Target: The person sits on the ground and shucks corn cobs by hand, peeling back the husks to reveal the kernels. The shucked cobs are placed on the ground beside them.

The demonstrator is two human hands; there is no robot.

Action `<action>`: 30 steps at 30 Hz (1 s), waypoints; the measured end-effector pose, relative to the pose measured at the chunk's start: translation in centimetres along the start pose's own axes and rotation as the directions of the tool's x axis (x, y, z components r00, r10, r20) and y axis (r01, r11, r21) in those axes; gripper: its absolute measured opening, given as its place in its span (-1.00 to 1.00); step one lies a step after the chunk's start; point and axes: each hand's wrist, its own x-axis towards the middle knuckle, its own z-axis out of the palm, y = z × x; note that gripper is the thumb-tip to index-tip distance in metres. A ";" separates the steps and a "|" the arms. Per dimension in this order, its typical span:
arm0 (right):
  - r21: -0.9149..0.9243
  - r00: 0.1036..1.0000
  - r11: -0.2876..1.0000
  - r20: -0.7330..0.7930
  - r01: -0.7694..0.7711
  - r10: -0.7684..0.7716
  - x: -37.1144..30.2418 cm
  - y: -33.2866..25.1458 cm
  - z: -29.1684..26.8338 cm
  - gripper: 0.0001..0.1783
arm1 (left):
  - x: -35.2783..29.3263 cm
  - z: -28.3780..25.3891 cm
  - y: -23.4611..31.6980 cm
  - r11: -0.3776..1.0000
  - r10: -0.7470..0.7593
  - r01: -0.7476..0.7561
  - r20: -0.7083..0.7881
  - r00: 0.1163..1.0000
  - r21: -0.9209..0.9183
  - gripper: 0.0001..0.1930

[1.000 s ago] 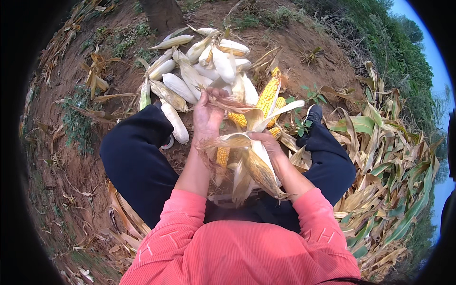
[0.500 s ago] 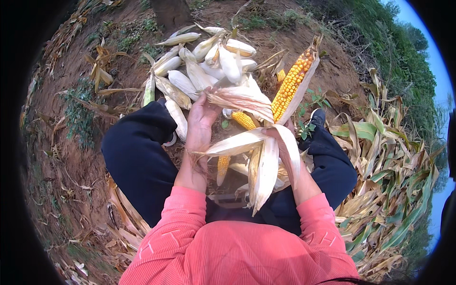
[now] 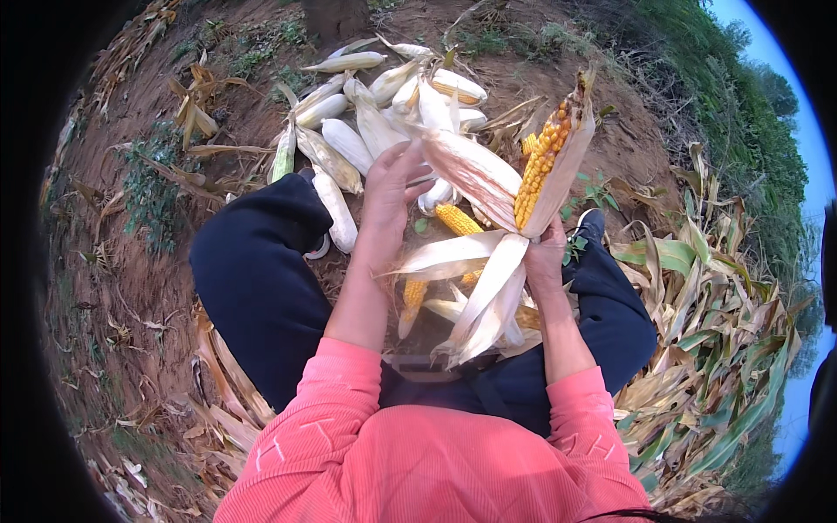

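Husk (image 3: pixel 495 292) is covering most fingers of the right hand (image 3: pixel 546 254), which is clamping the cob (image 3: pixel 542 166) around its base, in front of the body and toward the right shoe (image 3: pixel 591 225). On the other side the left hand (image 3: pixel 392 179) is hanging with its fingers half curled and apart; it is blurring slightly, and whether its fingertips are touching the long husk leaf beside them, I cannot tell. The cob is pointing up and away, leaning right, showing rows of deep yellow to orange kernels, while its lower end is disappearing among the leaves and one leaf is hiding its right side. Peeled leaves are spreading left and down, pale cream, one streaking reddish. Loose yellow cobs (image 3: pixel 458 220) are lying between the legs (image 3: pixel 253 270), partly hiding behind the husk. Farther out, pale ears (image 3: pixel 346 144) are lying piled on reddish soil (image 3: pixel 632 131), the left hand blocking a few. Dry leaves (image 3: pixel 697 349) are crowding the right side, and a trunk (image 3: pixel 336 17) is running out of view at the top
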 end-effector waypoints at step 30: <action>0.069 0.994 0.992 0.007 -0.108 0.108 -0.2 -1.9 -0.4 -0.33 | 0.7 -0.2 2.0 0.127 0.558 -0.806 0.630 0.539 0.578 -0.74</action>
